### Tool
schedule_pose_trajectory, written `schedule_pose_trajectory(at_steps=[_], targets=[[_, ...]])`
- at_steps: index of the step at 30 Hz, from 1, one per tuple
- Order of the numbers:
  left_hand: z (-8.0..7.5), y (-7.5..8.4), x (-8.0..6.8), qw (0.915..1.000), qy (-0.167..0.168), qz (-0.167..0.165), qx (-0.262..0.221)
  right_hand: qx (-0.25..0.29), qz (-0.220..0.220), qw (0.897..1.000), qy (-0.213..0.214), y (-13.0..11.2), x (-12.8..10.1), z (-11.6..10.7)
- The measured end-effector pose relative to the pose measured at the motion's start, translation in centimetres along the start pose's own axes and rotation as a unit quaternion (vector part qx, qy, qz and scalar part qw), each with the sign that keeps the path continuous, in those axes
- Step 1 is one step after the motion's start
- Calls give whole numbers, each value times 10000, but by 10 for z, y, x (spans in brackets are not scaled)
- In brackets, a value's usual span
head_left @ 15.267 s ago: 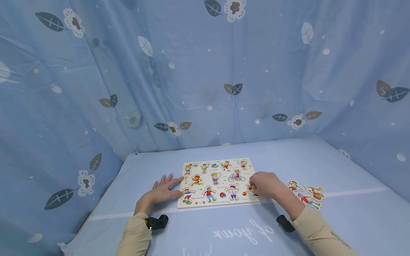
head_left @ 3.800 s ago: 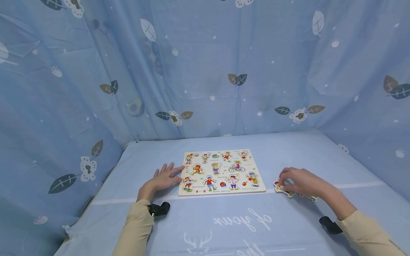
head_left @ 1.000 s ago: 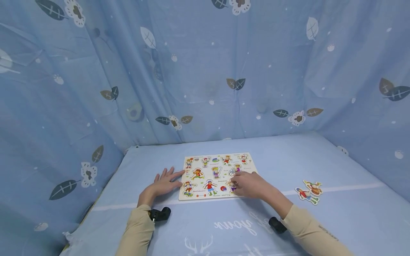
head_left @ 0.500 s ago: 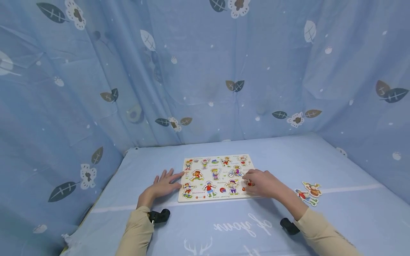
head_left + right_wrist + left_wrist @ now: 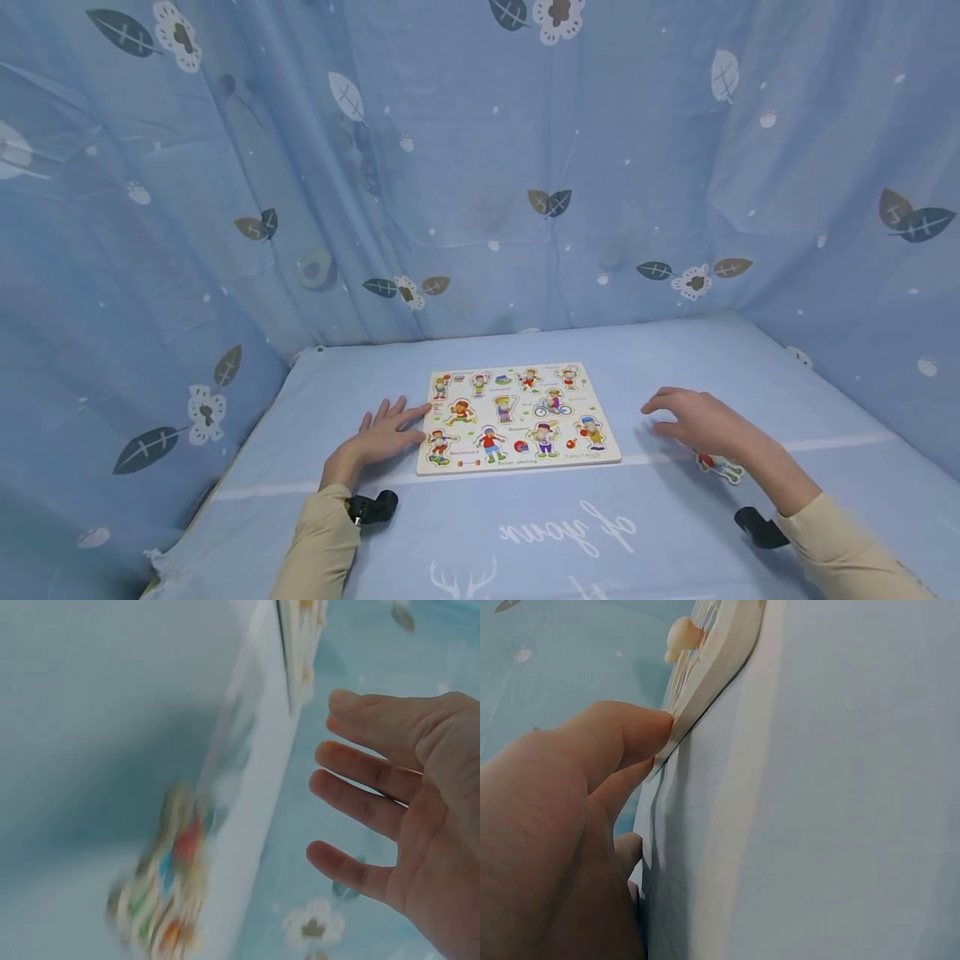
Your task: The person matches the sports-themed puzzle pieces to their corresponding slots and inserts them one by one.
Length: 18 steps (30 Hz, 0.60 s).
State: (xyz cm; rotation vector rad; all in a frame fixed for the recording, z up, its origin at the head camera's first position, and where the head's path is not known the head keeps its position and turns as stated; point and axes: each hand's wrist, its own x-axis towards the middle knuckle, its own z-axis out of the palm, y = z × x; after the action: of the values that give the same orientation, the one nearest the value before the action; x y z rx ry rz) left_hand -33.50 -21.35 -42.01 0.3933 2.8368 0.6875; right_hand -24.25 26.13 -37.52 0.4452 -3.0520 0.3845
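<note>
A wooden peg puzzle board (image 5: 480, 467) with cartoon sports figures lies on the table. My left hand (image 5: 381, 440) rests at its left edge, fingers spread. In the left wrist view, thumb and finger of the left hand (image 5: 592, 765) touch the side of the board (image 5: 720, 656), near a round wooden knob (image 5: 682, 634). My right hand (image 5: 701, 425) hovers right of the board with nothing in it. Its fingers are parted in the right wrist view. Below it lies a loose puzzle piece (image 5: 723, 470), partly hidden by the hand. Blurred loose pieces (image 5: 169, 877) show in the right wrist view.
A pale blue cloth with white lettering (image 5: 577, 533) covers the table (image 5: 465, 512). Behind and beside it hangs a blue curtain (image 5: 480, 167) with leaves and flowers. Black wrist cameras (image 5: 373, 507) sit on both forearms.
Loose pieces beside the board are fewer than at first, and the lower-row baseball figure now has a knobbed piece. In the last half second my right hand left the board, moving right. My left hand stayed.
</note>
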Motion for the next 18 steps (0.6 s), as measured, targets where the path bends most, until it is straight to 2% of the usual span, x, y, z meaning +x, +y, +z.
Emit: schedule_pose_trajectory(at_steps=[8,12,18], targets=[[-1,0,-2,10000,31,27,-1,218,359,9991,-10,43,-29,-17],[-1,1,-3,10000,42,59,-19,61,305,9995,113,63,-38,-17],[0,2,-1,10000,28,67,9,357,503,9977,-269,86,-45,-13]])
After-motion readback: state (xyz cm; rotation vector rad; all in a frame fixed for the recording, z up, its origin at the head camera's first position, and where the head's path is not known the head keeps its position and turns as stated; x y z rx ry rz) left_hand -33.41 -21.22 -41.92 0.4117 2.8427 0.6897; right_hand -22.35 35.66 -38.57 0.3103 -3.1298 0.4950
